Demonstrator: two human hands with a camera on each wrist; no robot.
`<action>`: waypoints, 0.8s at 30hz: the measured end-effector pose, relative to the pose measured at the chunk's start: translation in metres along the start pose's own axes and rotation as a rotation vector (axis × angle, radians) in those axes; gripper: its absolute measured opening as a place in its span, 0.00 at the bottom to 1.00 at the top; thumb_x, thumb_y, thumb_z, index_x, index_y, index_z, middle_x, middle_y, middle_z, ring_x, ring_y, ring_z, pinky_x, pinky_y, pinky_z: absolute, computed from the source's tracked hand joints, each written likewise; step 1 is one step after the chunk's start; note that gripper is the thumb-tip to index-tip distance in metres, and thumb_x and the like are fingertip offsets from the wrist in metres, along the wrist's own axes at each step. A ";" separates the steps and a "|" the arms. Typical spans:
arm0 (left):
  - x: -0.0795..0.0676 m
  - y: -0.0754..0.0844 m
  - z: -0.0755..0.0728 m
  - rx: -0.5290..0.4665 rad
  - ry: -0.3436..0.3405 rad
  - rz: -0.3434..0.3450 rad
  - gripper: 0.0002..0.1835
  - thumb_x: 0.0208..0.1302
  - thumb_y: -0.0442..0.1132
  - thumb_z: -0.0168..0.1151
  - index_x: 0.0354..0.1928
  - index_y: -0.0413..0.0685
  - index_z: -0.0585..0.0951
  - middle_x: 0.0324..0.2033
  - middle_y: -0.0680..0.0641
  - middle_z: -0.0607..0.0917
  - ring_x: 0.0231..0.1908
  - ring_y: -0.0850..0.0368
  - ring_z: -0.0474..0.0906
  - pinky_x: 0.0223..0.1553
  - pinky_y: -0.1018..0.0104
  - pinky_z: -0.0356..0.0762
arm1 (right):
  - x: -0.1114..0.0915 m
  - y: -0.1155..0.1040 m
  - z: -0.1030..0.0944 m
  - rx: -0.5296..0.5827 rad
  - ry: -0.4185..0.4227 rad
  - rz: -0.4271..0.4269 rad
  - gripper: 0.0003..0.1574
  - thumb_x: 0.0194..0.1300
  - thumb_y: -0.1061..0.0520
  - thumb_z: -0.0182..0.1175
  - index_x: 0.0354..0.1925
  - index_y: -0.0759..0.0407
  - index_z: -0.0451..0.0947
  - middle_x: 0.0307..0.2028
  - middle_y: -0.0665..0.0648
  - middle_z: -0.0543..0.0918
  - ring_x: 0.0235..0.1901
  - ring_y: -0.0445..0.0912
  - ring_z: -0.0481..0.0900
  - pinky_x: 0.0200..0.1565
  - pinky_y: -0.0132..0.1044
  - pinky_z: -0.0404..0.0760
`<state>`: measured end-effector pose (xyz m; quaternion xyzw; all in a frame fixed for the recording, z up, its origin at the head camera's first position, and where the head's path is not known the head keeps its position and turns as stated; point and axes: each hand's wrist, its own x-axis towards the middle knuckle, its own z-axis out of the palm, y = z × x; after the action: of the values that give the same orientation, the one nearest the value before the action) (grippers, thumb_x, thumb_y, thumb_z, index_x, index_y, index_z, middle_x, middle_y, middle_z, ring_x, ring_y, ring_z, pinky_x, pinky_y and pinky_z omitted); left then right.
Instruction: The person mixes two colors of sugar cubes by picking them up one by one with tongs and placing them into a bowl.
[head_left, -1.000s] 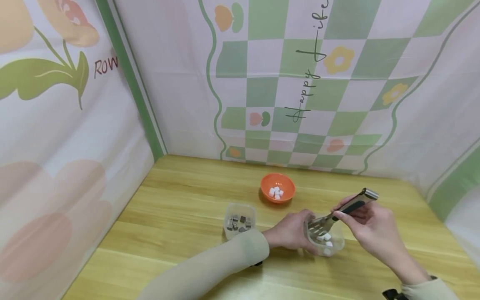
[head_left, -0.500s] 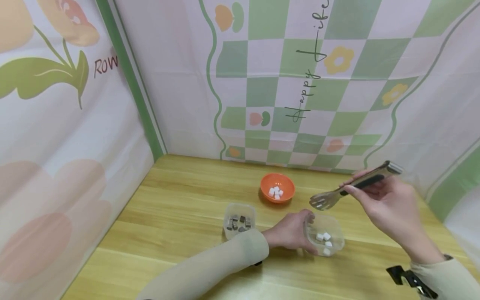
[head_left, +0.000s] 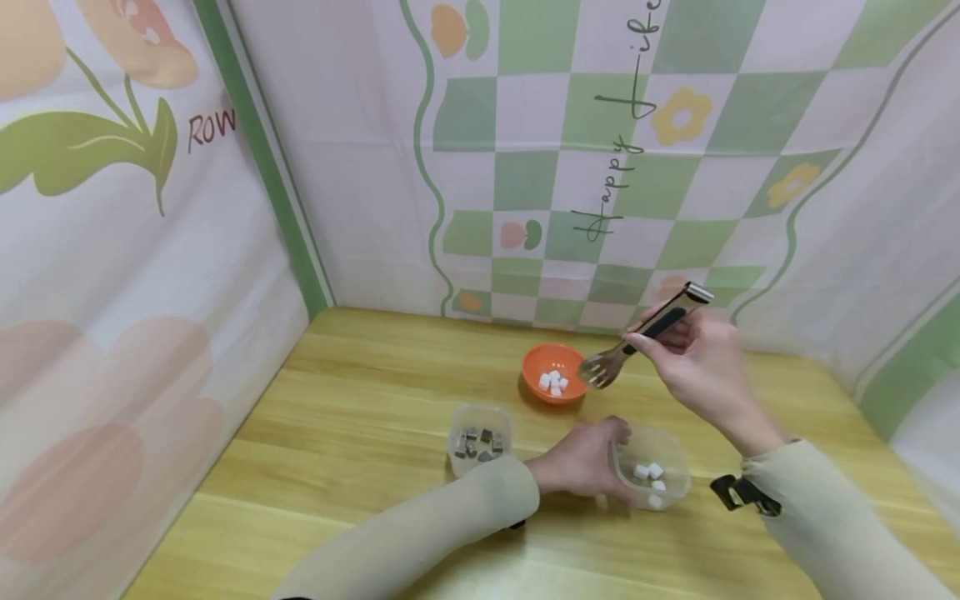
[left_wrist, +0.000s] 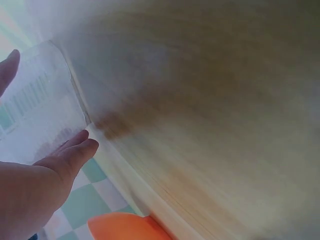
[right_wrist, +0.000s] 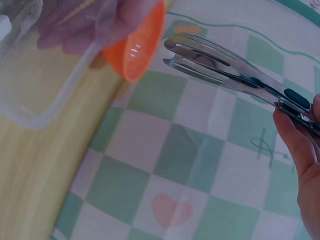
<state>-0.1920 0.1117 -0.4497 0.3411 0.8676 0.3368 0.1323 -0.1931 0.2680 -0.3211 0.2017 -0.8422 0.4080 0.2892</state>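
In the head view my right hand point(head_left: 705, 358) grips metal serving tongs point(head_left: 666, 318) with black grip pads. Their slotted tips hang over the right rim of an orange bowl point(head_left: 534, 360) that has several white cubes point(head_left: 553, 383) in it. The right wrist view shows a small white piece point(right_wrist: 170, 54) between the tong tips. My left hand point(head_left: 585, 458) holds a clear plastic container point(head_left: 678, 492) by its left side, thumb and fingers spread around the wall. Several white cubes point(head_left: 655, 471) lie inside that container.
Another clear container point(head_left: 480, 410) with several dark grey cubes point(head_left: 486, 436) stands left of my left hand, partly behind the sleeve point(head_left: 450, 521). Everything rests on a wood-grain table point(head_left: 375, 400). A checkered, printed cloth point(head_left: 525, 175) hangs behind the table.
My right hand has lifted the tongs out of the clear container, swung up and right, then moved left to the orange bowl. My left hand has stayed on the container.
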 end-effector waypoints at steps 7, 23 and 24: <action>0.002 0.001 -0.002 0.018 -0.005 0.003 0.48 0.46 0.53 0.88 0.69 0.51 0.75 0.56 0.61 0.83 0.55 0.70 0.77 0.54 0.80 0.73 | 0.004 0.008 0.018 0.024 -0.015 0.027 0.16 0.61 0.71 0.74 0.45 0.72 0.80 0.35 0.64 0.89 0.34 0.28 0.85 0.38 0.22 0.84; 0.000 -0.002 0.000 -0.005 0.010 0.019 0.48 0.44 0.51 0.89 0.68 0.49 0.76 0.56 0.58 0.84 0.50 0.71 0.77 0.50 0.82 0.72 | 0.008 0.023 0.044 0.021 -0.046 0.069 0.14 0.63 0.70 0.73 0.45 0.72 0.80 0.35 0.64 0.89 0.33 0.41 0.87 0.37 0.21 0.84; 0.000 -0.002 0.000 -0.002 0.010 0.020 0.48 0.44 0.51 0.89 0.68 0.49 0.76 0.56 0.58 0.83 0.50 0.71 0.77 0.50 0.82 0.72 | 0.008 0.023 0.044 0.020 -0.048 0.078 0.14 0.63 0.70 0.74 0.45 0.72 0.81 0.36 0.64 0.89 0.33 0.42 0.88 0.37 0.21 0.83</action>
<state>-0.1931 0.1110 -0.4509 0.3478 0.8646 0.3405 0.1250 -0.2268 0.2451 -0.3512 0.1813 -0.8520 0.4223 0.2508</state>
